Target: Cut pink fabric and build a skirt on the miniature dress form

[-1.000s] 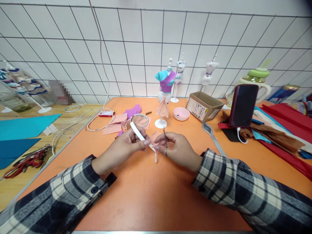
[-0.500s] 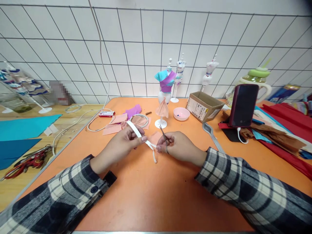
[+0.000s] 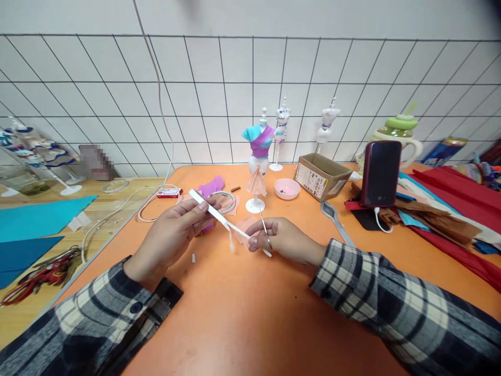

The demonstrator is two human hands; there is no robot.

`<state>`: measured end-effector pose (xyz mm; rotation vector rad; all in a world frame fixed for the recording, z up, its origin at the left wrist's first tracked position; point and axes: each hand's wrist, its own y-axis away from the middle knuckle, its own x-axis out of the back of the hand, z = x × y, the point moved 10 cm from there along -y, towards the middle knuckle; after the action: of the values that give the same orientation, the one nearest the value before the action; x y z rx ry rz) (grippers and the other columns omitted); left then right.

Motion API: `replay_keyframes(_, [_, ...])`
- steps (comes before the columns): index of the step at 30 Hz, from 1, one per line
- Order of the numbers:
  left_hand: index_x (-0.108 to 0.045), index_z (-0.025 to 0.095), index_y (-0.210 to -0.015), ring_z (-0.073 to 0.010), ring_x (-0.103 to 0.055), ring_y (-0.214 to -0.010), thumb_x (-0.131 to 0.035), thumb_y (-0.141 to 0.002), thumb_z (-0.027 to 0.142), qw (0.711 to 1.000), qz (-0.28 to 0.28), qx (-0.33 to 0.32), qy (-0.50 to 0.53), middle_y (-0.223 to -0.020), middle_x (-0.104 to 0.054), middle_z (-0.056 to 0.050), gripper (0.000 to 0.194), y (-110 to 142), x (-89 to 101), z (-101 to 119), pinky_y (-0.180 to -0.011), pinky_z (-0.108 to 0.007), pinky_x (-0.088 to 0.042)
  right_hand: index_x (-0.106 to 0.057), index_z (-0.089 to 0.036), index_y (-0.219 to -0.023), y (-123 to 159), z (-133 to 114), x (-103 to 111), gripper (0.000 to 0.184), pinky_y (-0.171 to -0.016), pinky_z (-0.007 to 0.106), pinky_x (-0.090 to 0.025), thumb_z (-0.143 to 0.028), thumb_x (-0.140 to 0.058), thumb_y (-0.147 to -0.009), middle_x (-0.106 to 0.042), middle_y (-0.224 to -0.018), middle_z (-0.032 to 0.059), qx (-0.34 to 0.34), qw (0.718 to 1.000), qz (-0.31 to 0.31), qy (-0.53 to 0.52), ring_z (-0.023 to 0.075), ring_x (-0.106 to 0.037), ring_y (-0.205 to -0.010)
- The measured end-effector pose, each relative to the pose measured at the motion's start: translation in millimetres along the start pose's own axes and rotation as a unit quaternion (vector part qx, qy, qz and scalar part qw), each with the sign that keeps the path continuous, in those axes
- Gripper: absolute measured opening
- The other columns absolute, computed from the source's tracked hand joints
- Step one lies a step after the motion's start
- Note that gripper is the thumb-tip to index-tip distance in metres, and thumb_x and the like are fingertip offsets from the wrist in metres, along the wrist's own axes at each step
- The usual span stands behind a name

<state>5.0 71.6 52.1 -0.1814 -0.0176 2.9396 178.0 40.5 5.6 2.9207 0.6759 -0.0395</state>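
Observation:
A narrow strip of white tape (image 3: 213,210) slants between my hands, forking near its middle into a thin band and a short dangling end. My left hand (image 3: 168,235) pinches its upper part between thumb and fingers. In my right hand (image 3: 282,237), thumb and fingertips grip the thin band, whose tip pokes out below them. Small metal scissors (image 3: 263,219) are also tucked in that hand, blades pointing up and away. Just beyond stands a white mini dress form (image 3: 257,166) with a turquoise and purple wrapped top and a peach fabric skirt (image 3: 256,184).
Behind lie a pink bowl (image 3: 287,189), an open cardboard box (image 3: 323,177) and a tape roll (image 3: 225,202) on fabric scraps. A phone (image 3: 381,172) stands at right by folded fabrics. Red-handled pliers (image 3: 43,279) lie left. A white scrap (image 3: 193,258) is on the orange tabletop (image 3: 235,324).
My left hand has shifted left, and the strip's fork has opened wider, with a longer thin band reaching my right hand. A small white scrap now shows below my left hand.

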Motion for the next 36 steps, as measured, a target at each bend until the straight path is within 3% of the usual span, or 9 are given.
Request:
replay_keyframes(5, [-0.072, 0.017, -0.101, -0.0209, -0.068, -0.102, -0.065, -0.088, 0.033, 0.999, 0.006, 0.005, 0.038, -0.109, -0.074, -0.009, 0.022, 5, -7.0, 0, -0.081, -0.026, -0.058, -0.070, -0.014, -0.092, -1, 4, 1, 0.028, -0.077, 0.029, -0.046, -0.030, -0.077, -0.070, -0.070, -0.080, 0.0035, -0.014, 0.999, -0.003, -0.052, 0.0153, -0.066, -0.080])
replay_keyframes(11, [-0.068, 0.016, -0.110, -0.0257, -0.064, -0.115, -0.057, -0.093, 0.023, 0.986, -0.050, 0.091, 0.133, -0.127, -0.066, -0.013, 0.022, 19, -28.8, -4, -0.095, -0.035, -0.057, -0.071, -0.015, -0.093, -5, 8, 6, 0.029, -0.074, 0.028, -0.044, -0.030, -0.078, -0.068, -0.071, -0.085, 0.0042, 0.005, 0.999, 0.005, -0.046, 0.0165, -0.065, -0.081])
replay_keyframes(14, [-0.068, 0.013, -0.115, -0.0256, -0.059, -0.123, -0.061, -0.088, 0.011, 0.983, -0.075, 0.101, 0.134, -0.131, -0.063, -0.013, 0.028, 23, -33.1, -2, -0.101, -0.030, -0.053, -0.070, -0.016, -0.096, -6, 9, 10, 0.030, -0.075, 0.029, -0.044, -0.032, -0.077, -0.071, -0.071, -0.084, 0.0047, 0.011, 0.999, 0.011, -0.045, 0.0174, -0.066, -0.082])
replay_keyframes(19, [-0.072, 0.010, -0.101, -0.0229, -0.069, -0.106, -0.065, -0.084, 0.009, 0.988, -0.051, 0.103, 0.106, -0.113, -0.072, -0.014, 0.019, 23, -29.0, -9, -0.093, -0.026, -0.057, -0.069, -0.017, -0.098, -6, 9, 15, 0.033, -0.066, 0.026, -0.042, -0.034, -0.079, -0.071, -0.072, -0.081, 0.0039, -0.002, 0.999, 0.030, -0.031, 0.0147, -0.064, -0.075])
replay_keyframes(23, [-0.073, 0.011, -0.097, -0.0175, -0.072, -0.094, -0.054, -0.089, 0.004, 0.981, -0.015, 0.089, 0.171, -0.101, -0.074, -0.010, 0.022, 23, -27.8, -15, -0.083, -0.023, -0.061, -0.069, -0.015, -0.098, -5, 7, 3, 0.039, -0.063, 0.026, -0.041, -0.036, -0.082, -0.068, -0.072, -0.081, 0.0050, -0.004, 0.999, -0.011, -0.034, 0.0146, -0.063, -0.072])
replay_keyframes(29, [-0.073, 0.011, -0.097, -0.0178, -0.069, -0.104, -0.052, -0.089, 0.002, 0.978, 0.002, 0.033, 0.208, -0.106, -0.073, -0.009, 0.024, 18, -22.2, -8, -0.092, -0.028, -0.058, -0.059, -0.018, -0.094, 1, -2, -1, 0.038, -0.069, 0.027, -0.045, -0.036, -0.082, -0.069, -0.073, -0.078, 0.0034, 0.020, 0.996, 0.008, -0.090, 0.0144, -0.064, -0.071])
replay_keyframes(36, [-0.069, 0.011, -0.099, -0.0135, -0.073, -0.087, -0.038, -0.091, -0.004, 0.947, 0.039, 0.103, 0.303, -0.094, -0.074, -0.008, 0.035, 22, -26.9, -19, -0.080, -0.023, -0.062, -0.048, -0.019, -0.079, 0, -3, -3, 0.042, -0.066, 0.027, -0.044, -0.038, -0.083, -0.065, -0.072, -0.075, 0.0033, 0.019, 0.997, 0.015, -0.072, 0.0148, -0.065, -0.069])
